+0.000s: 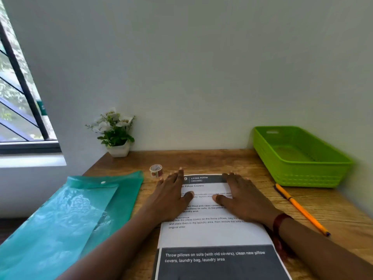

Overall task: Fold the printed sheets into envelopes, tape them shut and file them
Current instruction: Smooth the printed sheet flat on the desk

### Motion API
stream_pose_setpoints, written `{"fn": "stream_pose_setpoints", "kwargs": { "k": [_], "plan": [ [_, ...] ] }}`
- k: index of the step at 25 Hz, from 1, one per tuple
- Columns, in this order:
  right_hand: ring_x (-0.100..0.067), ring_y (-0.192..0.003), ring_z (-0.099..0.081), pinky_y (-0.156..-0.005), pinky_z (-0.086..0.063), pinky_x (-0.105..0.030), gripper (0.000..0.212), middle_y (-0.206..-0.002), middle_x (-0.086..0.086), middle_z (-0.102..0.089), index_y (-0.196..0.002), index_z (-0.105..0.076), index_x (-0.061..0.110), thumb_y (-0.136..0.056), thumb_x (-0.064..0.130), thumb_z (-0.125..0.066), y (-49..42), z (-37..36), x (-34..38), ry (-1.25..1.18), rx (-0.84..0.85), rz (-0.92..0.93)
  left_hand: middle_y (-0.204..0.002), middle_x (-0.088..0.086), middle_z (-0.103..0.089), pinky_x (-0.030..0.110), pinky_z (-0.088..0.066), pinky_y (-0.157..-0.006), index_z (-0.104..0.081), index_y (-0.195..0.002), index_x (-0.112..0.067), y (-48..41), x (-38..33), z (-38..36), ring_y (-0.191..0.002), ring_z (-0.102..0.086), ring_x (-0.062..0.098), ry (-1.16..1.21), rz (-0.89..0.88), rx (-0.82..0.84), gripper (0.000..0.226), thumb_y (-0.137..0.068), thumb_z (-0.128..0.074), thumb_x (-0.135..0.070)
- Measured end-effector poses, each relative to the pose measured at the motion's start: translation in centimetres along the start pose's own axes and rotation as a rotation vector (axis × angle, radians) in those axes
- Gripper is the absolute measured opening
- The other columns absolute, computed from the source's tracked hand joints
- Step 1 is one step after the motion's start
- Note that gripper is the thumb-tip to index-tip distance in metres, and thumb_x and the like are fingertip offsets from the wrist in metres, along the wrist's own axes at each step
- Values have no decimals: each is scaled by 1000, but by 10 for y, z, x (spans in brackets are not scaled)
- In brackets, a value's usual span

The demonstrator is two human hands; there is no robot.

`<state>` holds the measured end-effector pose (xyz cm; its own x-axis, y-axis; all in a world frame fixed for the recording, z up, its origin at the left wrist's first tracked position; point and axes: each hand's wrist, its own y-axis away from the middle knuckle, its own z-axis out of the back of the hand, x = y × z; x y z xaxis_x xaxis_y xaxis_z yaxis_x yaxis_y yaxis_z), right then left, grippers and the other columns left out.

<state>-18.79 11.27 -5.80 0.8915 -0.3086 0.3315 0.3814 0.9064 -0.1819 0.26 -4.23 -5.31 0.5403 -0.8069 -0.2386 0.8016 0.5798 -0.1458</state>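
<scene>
A printed sheet with dark header and footer bands lies flat on the wooden desk, its far edge pointing at the wall. My left hand rests flat on the sheet's upper left part, fingers straight. My right hand lies flat on the upper right part, thumb pointing inward. A small roll of patterned tape stands just beyond my left fingertips. A teal plastic snap folder lies to the left, hanging over the desk's edge.
A green plastic basket sits at the back right against the wall. An orange pen lies right of the sheet. A small white pot of artificial flowers stands in the back left corner, beside a window.
</scene>
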Motion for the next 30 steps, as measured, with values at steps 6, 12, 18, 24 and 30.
{"fn": "stream_pose_setpoints", "kwargs": {
  "k": [6, 12, 18, 24, 30],
  "plan": [
    [-18, -138, -34, -107, -30, -29, 75, -153, 1, -36, -149, -27, 26, -87, 60, -52, 4, 12, -1, -129, -83, -10, -161, 11, -12, 34, -9, -117, 0, -154, -11, 6, -6, 9, -147, -10, 23, 26, 14, -14, 82, -96, -35, -55],
    [-14, -137, -35, -108, -32, -31, 76, -153, 6, -35, -149, -23, 34, -85, 72, -40, 0, 16, -14, 7, -38, 56, -162, 8, -3, 33, -6, -116, 6, -154, -21, 3, 3, 5, -148, -1, 21, 81, -6, -42, 82, -95, -37, -57],
    [-8, -128, -38, -105, -33, -31, 73, -142, 11, -43, -143, -31, 37, -81, 76, -39, -5, 16, -21, -29, -69, 143, -157, 5, -16, 40, -20, -116, 6, -153, -29, -2, 9, 6, -145, -13, 24, 117, -41, -42, 86, -91, -43, -61],
    [-4, -129, -35, -109, -30, -28, 80, -140, 16, -39, -142, -30, 42, -74, 70, -60, -8, 15, -24, -181, -130, 160, -143, -4, -18, 35, -24, -110, 10, -152, -27, 1, 8, 11, -132, -16, 18, 65, -135, -166, 94, -87, -46, -65],
    [-6, -136, -29, -106, -26, -21, 82, -145, 12, -30, -146, -26, 37, -78, 52, -69, -12, 16, -27, -172, -193, 225, -137, -7, -16, 37, -36, -107, 5, -150, -33, -1, 10, 15, -126, -21, 17, 50, -191, -259, 96, -82, -53, -67]
  ]
}}
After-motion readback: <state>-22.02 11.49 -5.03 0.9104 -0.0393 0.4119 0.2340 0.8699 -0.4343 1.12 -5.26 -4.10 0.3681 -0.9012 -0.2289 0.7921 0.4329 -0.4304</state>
